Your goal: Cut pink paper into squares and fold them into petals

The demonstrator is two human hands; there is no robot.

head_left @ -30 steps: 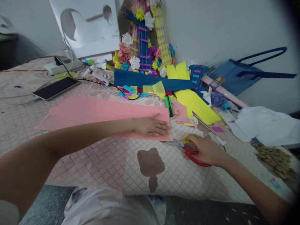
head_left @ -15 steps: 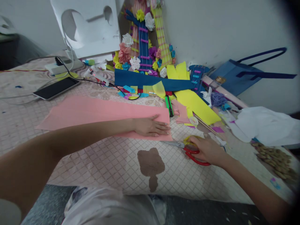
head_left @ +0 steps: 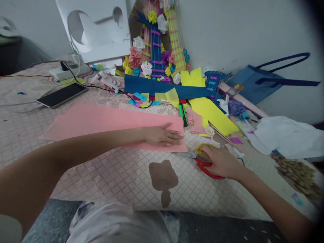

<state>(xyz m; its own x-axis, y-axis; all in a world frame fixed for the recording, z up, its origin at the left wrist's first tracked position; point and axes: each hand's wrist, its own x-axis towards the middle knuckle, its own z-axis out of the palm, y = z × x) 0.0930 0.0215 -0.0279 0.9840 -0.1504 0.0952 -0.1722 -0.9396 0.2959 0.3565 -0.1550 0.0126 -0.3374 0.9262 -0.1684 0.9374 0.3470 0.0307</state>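
A long sheet of pink crepe paper (head_left: 106, 119) lies across the patterned tablecloth. My left hand (head_left: 163, 135) rests flat on its right end, fingers spread a little. My right hand (head_left: 219, 160) is closed around the handles of a pair of scissors (head_left: 204, 162), one handle yellow and one red. Their metal blades point left and touch the lower edge of the paper near its right corner. Just beyond that end sits a green and black utility knife (head_left: 182, 115), beside pink paper scraps (head_left: 194, 120).
Behind lie a blue paper strip (head_left: 164, 88), yellow paper (head_left: 215, 114) and a hot glue gun (head_left: 107, 83) with its cable. A phone (head_left: 62, 95) is at the left. Flower-decorated paper guitars (head_left: 157, 50) lean on the wall. A blue bag (head_left: 253, 82) stands right.
My right hand and the scissors have shifted slightly left, the blades a little further along the paper's lower edge. My left hand stays on the paper, nearly still.
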